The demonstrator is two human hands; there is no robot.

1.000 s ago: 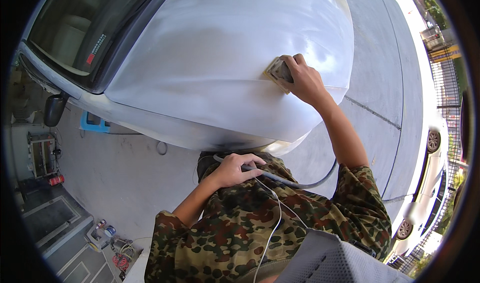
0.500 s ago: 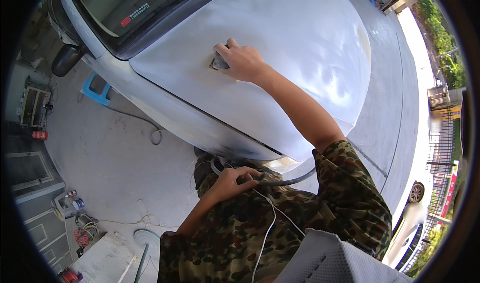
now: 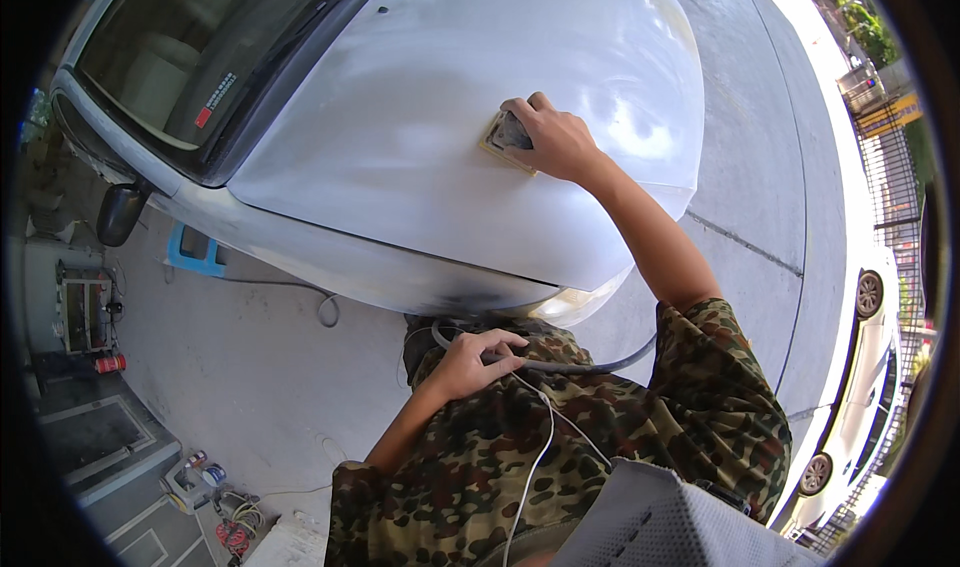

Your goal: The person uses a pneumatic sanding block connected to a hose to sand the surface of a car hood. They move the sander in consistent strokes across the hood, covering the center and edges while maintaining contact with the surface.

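Sanding block [image 3: 508, 137], dark with yellowish edge, flat on pale car hood [image 3: 400, 97], roughly mid-length; half a second ago nearer windshield, now shifted toward hood's front. Right hand [image 3: 555, 139] on top, fingers clamped on block, arm outstretched. Left hand [image 3: 478, 362] at waist as before, resting on grey hose [image 3: 590, 369]; thumb and forefinger tips apart, cannot tell whether other fingers grip. White cable [image 3: 548, 427] hangs down camouflage shirt [image 3: 440, 497]. Blue stool [image 3: 196, 254] on floor beyond fender.
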